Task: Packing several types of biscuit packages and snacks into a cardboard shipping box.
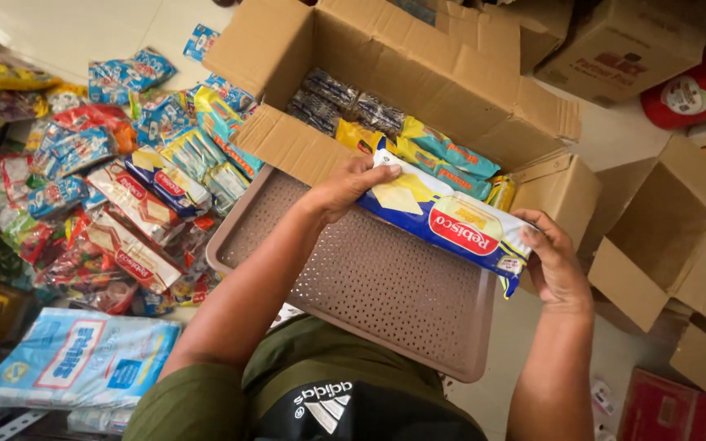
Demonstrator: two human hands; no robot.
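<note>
Head view: looks down on a pale tiled floor [83, 28] crowded with stock, cartons at top and right.
Surface: brown perforated plastic tray [369, 286] rests across the person's lap, its bed bare, its far edge against an open cardboard box [451, 82].
Held item: long blue-and-white biscuit packet with a red oval label and yellow cracker picture [443, 216], above the tray's far right corner, just in front of the box.
Long axis: runs from upper left to lower right; printed face up, one end near the box opening, the other past the tray's right edge.
Left hand [349, 186]: fingers curled over the packet's upper-left end, gripping it.
Right hand [556, 265]: fingers wrapped around the lower-right end, holding it.
Box contents: dark, yellow and teal packets [443, 155] lie in rows.
Floor left: heap of red-white and blue snack packets [124, 188], mixed and overlapping.
Lower left: large pale-blue plastic bag with a red-bordered label [79, 359], lying flat.
Right: empty open cartons [663, 237]; red round container with white label [696, 86] at top right.
</note>
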